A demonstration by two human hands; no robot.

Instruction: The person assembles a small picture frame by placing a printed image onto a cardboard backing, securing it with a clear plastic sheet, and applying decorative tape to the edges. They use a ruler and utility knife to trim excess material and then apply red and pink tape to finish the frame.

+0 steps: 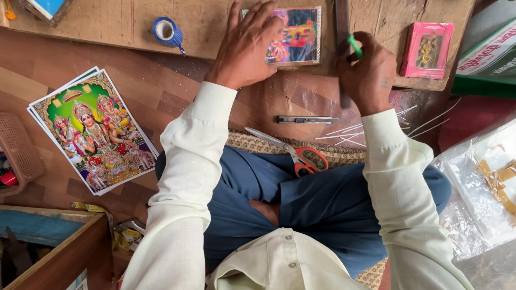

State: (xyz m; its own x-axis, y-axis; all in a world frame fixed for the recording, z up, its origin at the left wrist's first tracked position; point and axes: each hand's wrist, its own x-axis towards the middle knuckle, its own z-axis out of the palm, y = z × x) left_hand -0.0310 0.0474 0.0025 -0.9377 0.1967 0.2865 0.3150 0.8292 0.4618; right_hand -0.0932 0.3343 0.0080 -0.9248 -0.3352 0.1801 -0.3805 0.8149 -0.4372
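Note:
My left hand (246,45) lies flat with fingers spread on a small colourful picture (298,37) that rests on a wooden board (123,21). My right hand (368,72) is closed around a green-handled tool (354,46), held against a dark straight strip (342,27) that runs along the picture's right edge. The picture's left part is hidden under my left hand.
Orange-handled scissors (293,153) and a grey utility knife (303,120) lie by my knees, with thin white strips (349,133) beside them. A stack of large colourful prints (94,131) sits left, a blue tape roll (166,30) and a pink framed picture (428,48) on the board, plastic sheets (478,188) right.

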